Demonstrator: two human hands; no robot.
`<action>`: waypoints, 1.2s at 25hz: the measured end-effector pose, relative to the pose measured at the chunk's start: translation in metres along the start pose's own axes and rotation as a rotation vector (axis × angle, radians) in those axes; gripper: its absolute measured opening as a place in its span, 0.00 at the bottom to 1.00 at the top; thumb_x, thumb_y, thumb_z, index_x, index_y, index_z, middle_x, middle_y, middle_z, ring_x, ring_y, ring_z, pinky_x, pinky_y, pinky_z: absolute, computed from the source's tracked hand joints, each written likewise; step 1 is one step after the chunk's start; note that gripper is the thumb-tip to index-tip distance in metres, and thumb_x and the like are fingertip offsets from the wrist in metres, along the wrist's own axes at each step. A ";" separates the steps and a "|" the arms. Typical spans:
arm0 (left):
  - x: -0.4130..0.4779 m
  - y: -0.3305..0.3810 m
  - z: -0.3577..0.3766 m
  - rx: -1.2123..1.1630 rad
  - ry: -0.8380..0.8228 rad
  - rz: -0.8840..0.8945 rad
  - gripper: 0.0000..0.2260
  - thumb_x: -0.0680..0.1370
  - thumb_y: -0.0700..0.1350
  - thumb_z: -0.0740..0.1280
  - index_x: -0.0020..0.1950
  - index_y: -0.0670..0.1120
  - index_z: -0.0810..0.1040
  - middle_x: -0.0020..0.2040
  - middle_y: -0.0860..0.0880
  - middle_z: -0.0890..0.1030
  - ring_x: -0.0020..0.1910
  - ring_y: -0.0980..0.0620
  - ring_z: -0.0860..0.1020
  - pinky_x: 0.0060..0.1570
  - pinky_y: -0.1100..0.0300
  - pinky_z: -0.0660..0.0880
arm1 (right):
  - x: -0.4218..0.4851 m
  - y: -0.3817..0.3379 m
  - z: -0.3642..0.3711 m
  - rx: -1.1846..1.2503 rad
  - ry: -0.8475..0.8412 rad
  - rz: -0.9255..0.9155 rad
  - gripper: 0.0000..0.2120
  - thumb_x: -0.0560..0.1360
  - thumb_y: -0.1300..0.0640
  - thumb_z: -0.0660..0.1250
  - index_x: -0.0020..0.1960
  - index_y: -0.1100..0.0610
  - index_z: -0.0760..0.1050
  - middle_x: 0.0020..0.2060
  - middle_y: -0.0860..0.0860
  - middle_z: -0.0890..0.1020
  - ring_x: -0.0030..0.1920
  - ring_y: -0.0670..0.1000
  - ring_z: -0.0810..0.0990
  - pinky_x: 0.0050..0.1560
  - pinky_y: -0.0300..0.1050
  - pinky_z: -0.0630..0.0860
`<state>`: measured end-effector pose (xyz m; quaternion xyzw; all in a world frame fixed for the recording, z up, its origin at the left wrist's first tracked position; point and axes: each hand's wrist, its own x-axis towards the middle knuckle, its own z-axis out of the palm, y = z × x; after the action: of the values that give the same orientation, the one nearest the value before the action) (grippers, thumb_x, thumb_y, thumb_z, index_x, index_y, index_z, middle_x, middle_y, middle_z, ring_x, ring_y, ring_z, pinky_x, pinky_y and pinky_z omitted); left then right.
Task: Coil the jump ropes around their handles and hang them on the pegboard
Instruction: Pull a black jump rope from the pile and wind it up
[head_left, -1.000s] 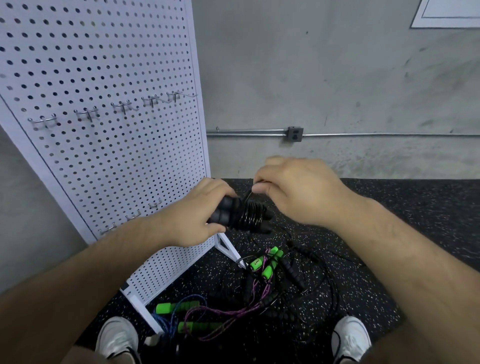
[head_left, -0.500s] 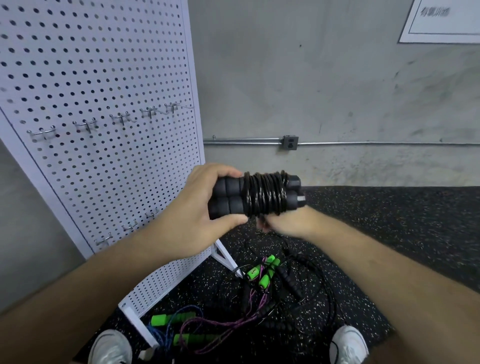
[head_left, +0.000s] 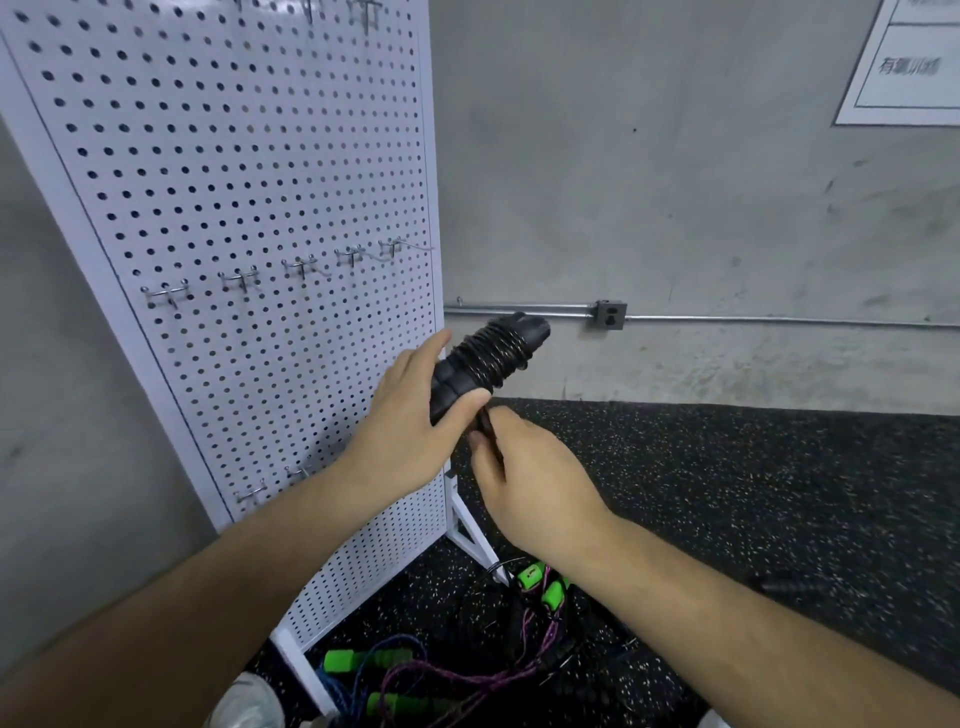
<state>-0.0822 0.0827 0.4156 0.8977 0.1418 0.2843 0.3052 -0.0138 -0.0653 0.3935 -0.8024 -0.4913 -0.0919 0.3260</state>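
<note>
Even, soft indoor light, faint shadows; slight motion blur throughout and wide-angle bending at the edges.

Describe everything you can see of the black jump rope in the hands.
The black jump rope is bundled: two black, foam-looking handles lie side by side, with thin black cord wound in many turns round their middle. It is held in the air, tilted, its free end pointing up and right, just beside the right edge of the pegboard. The left hand grips the lower handle ends; the right hand pinches a short strand of cord hanging below the coil.
</note>
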 end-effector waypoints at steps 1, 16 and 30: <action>-0.002 -0.001 -0.001 -0.036 -0.035 -0.015 0.31 0.81 0.57 0.65 0.81 0.55 0.57 0.72 0.53 0.68 0.71 0.58 0.64 0.73 0.55 0.60 | -0.002 -0.001 0.000 -0.046 0.053 -0.049 0.10 0.83 0.53 0.59 0.56 0.59 0.74 0.45 0.50 0.75 0.37 0.49 0.72 0.38 0.42 0.67; -0.013 0.015 -0.005 -0.332 -0.078 -0.062 0.25 0.85 0.51 0.56 0.82 0.53 0.53 0.63 0.49 0.79 0.60 0.61 0.78 0.65 0.63 0.73 | 0.004 0.000 -0.018 0.158 0.296 -0.146 0.17 0.76 0.50 0.74 0.62 0.54 0.76 0.53 0.46 0.82 0.53 0.46 0.80 0.54 0.43 0.79; -0.019 0.033 -0.004 -0.669 -0.167 0.027 0.17 0.85 0.43 0.60 0.73 0.54 0.71 0.66 0.51 0.80 0.66 0.53 0.78 0.68 0.47 0.74 | 0.012 0.008 -0.041 -0.063 0.316 -0.554 0.22 0.77 0.54 0.73 0.67 0.63 0.77 0.57 0.56 0.81 0.54 0.56 0.79 0.57 0.48 0.76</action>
<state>-0.0972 0.0507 0.4304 0.7698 0.0036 0.2446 0.5895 0.0061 -0.0838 0.4275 -0.6238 -0.6313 -0.3156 0.3356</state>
